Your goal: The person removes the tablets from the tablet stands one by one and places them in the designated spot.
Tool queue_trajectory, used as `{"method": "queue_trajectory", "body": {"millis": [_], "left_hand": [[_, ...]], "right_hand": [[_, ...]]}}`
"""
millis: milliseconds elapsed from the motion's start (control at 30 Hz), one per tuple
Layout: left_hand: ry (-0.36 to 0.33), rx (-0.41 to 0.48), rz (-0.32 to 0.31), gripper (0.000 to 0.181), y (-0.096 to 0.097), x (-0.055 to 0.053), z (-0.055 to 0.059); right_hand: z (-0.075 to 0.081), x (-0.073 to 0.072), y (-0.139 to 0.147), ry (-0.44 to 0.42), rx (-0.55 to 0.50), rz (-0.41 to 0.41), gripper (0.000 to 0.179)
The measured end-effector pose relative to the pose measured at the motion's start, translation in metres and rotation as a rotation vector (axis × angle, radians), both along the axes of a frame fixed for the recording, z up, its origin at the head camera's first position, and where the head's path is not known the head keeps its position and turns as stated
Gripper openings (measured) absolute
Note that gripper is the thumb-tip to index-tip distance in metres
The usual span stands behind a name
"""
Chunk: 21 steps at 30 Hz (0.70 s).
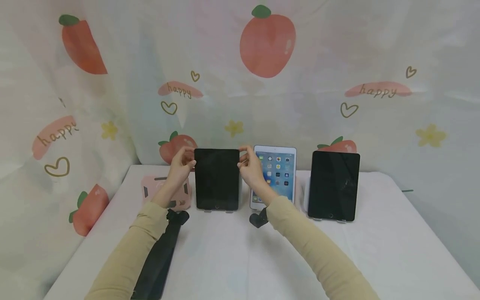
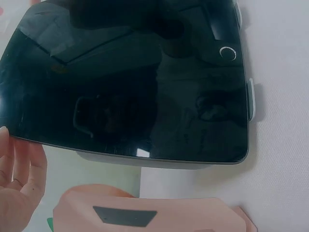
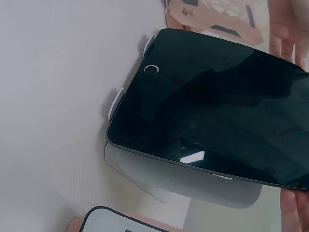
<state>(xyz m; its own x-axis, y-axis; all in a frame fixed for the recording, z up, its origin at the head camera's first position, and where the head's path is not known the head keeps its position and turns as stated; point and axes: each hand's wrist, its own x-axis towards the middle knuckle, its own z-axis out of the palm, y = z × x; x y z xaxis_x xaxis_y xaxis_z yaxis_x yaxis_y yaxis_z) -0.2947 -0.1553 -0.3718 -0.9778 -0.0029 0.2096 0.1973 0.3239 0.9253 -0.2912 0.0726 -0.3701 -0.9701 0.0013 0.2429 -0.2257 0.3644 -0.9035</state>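
Note:
A tablet with a dark screen (image 1: 216, 179) stands nearly upright on a pale stand (image 3: 183, 183), whose two small front lips hold its lower edge. My left hand (image 1: 181, 166) pinches the tablet's upper left side, thumb at the front edge and fingers towards the back. At the upper right side, my right hand (image 1: 252, 167) holds the opposite edge, thumb and fingers bent at the corner. In the left wrist view, the fingers (image 2: 30, 166) reach behind the tablet's edge. Only part of the right hand's fingers (image 3: 291, 209) shows in the right wrist view.
Right of the held tablet stands a white tablet (image 1: 279, 166) with a lit screen of icons. A second dark tablet (image 1: 333, 185) stands farther right. A pink case (image 1: 150, 182) is behind my left forearm, and a long dark slab (image 1: 159, 258) lies beneath it. White cloth (image 1: 225, 258) covers the table.

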Motion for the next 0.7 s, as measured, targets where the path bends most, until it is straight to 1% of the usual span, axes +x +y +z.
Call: {"method": "queue_trajectory", "body": {"millis": [167,333,500,700], "left_hand": [[0.025,0.017,0.003,0.031,-0.003,0.006,-0.001],[0.04,0.036,0.005,0.032,-0.005,0.013,0.003],[0.063,0.042,-0.001,0.032,-0.006,0.021,0.008],[0.087,0.031,-0.001,0.031,-0.008,0.03,0.008]], "right_hand": [[-0.001,0.006,-0.001,0.047,-0.033,0.0,0.043],[0.0,0.012,-0.002,0.102,-0.063,0.017,0.041],[0.003,0.019,-0.002,0.127,-0.093,0.041,0.042],[0.005,0.027,-0.001,0.166,-0.121,0.062,0.044]]}}
